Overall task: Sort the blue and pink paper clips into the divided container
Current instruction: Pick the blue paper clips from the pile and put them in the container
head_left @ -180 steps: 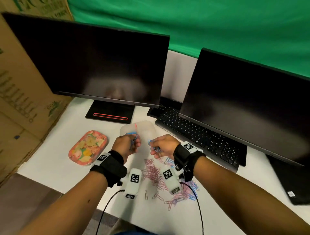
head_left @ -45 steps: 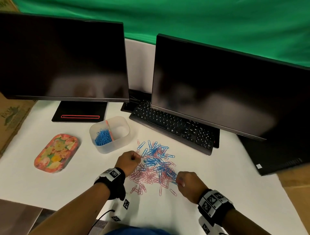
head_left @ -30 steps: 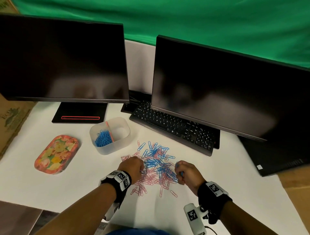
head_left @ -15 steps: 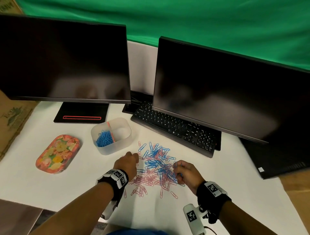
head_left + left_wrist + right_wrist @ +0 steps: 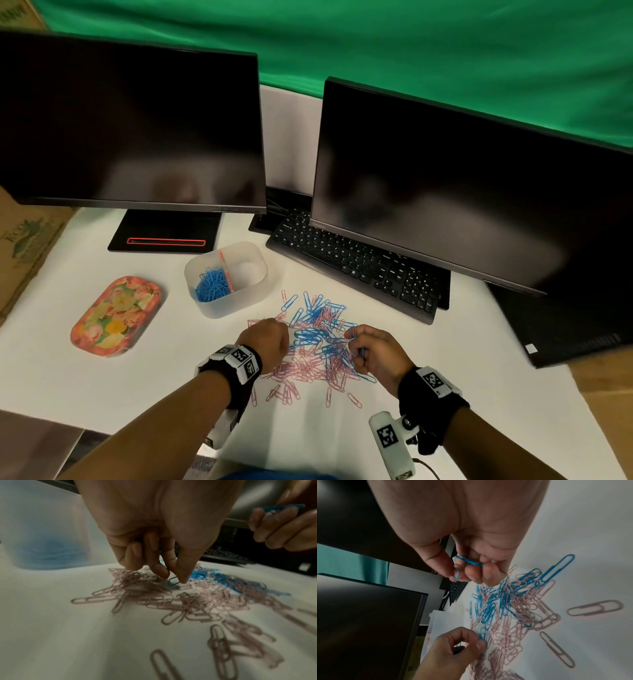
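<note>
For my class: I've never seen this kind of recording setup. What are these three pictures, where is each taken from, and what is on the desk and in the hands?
No machine here: a person wears three cameras, one on the head, one on each wrist. The head view looks down on a white desk with a mixed pile of paper clips, blue and pink, and a divided container holding blue clips on one side. The left hand pinches a blue clip at the pile. The right hand holds blue paper clips.

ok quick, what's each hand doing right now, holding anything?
Left hand: fingertips pinching a blue paper clip at the mixed pile on the table.
Right hand: raised, grip closed on blue clips.
</note>
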`<state>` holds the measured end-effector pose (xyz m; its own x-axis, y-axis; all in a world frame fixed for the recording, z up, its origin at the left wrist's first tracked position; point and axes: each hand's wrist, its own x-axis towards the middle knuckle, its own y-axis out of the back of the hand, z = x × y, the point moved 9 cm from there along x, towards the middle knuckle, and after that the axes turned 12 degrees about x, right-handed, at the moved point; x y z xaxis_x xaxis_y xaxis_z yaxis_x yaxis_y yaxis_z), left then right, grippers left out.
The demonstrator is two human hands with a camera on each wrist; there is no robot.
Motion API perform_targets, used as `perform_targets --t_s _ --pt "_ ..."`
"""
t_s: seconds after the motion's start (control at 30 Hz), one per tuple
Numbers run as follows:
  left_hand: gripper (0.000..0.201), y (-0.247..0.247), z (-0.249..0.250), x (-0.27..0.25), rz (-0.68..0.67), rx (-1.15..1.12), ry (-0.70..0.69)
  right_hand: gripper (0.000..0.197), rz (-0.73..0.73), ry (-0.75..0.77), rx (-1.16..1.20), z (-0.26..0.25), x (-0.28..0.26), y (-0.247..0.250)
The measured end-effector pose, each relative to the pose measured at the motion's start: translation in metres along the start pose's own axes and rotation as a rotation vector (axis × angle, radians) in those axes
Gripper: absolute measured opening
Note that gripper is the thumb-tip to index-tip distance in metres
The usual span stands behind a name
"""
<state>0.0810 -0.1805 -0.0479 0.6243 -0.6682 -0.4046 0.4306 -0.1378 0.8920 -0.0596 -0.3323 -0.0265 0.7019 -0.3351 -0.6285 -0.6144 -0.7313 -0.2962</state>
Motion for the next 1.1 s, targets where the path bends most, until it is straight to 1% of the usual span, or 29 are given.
perform_targets --t_s 0.07,0.17,0.27,0.3,0.4,0.47,0.53,0.57,0.63,0.7,0.77,0.8,0.87,0.93,0.97,1.0,1.03,1.07,1.1 --pt "0.012 0.004 -0.004 -0.001 0.015 -0.121 0.028 0.005 -0.012 -0.015 0.024 -0.001 0.002 -0.007" --pt "0.02 0.011 -0.012 -0.004 0.046 -0.35 0.073 0.01 -0.032 -0.033 0.044 -0.002 0.008 -0.021" --pt "0.015 0.016 -0.026 -0.009 0.04 -0.595 0.134 0.011 -0.092 -0.043 0.003 -0.005 0.014 -0.046" --pt "0.018 0.019 -0.03 -0.01 0.033 -0.676 0.143 0.01 -0.108 -0.045 -0.024 -0.007 0.016 -0.056" --pt "0.024 0.029 -0.046 -0.017 0.027 -0.946 0.2 0.008 -0.152 -0.055 -0.1 -0.013 0.025 -0.091" --pt "0.026 0.034 -0.06 -0.025 0.035 -1.236 0.282 0.009 -0.192 -0.055 -0.141 -0.021 0.031 -0.121" --pt "0.024 0.04 -0.073 -0.031 0.06 -1.509 0.339 0.01 -0.235 -0.052 -0.181 -0.028 0.037 -0.151" --pt "0.022 0.043 -0.08 -0.032 0.077 -1.614 0.359 0.01 -0.255 -0.052 -0.21 -0.031 0.04 -0.167" --pt "0.02 0.052 -0.098 -0.034 0.124 -1.743 0.405 0.01 -0.284 -0.051 -0.257 -0.036 0.05 -0.198" --pt "0.018 0.061 -0.115 -0.032 0.162 -1.767 0.459 0.011 -0.314 -0.084 -0.279 -0.039 0.057 -0.227" --pt "0.014 0.071 -0.131 -0.031 0.201 -1.744 0.505 0.021 -0.322 -0.153 -0.276 -0.037 0.061 -0.251" --pt "0.013 0.076 -0.137 -0.03 0.218 -1.731 0.532 0.023 -0.295 -0.155 -0.29 -0.039 0.064 -0.258" --pt "0.012 0.084 -0.148 -0.028 0.242 -1.702 0.579 0.022 -0.234 -0.109 -0.342 -0.044 0.074 -0.265" --pt "0.011 0.089 -0.154 -0.026 0.243 -1.664 0.608 0.029 -0.222 -0.109 -0.344 -0.044 0.079 -0.269" --pt "0.012 0.09 -0.156 -0.024 0.234 -1.64 0.613 0.033 -0.208 -0.067 -0.355 -0.049 0.08 -0.267" --pt "0.016 0.09 -0.157 -0.021 0.221 -1.612 0.613 0.033 -0.207 -0.062 -0.328 -0.05 0.081 -0.263" --pt "0.024 0.09 -0.157 -0.02 0.206 -1.585 0.61 0.03 -0.203 -0.09 -0.297 -0.051 0.078 -0.261" --pt "0.034 0.091 -0.157 -0.019 0.197 -1.561 0.606 0.024 -0.199 -0.084 -0.321 -0.053 0.077 -0.256" --pt "0.039 0.091 -0.156 -0.019 0.194 -1.536 0.604 0.022 -0.197 -0.072 -0.331 -0.055 0.08 -0.247"
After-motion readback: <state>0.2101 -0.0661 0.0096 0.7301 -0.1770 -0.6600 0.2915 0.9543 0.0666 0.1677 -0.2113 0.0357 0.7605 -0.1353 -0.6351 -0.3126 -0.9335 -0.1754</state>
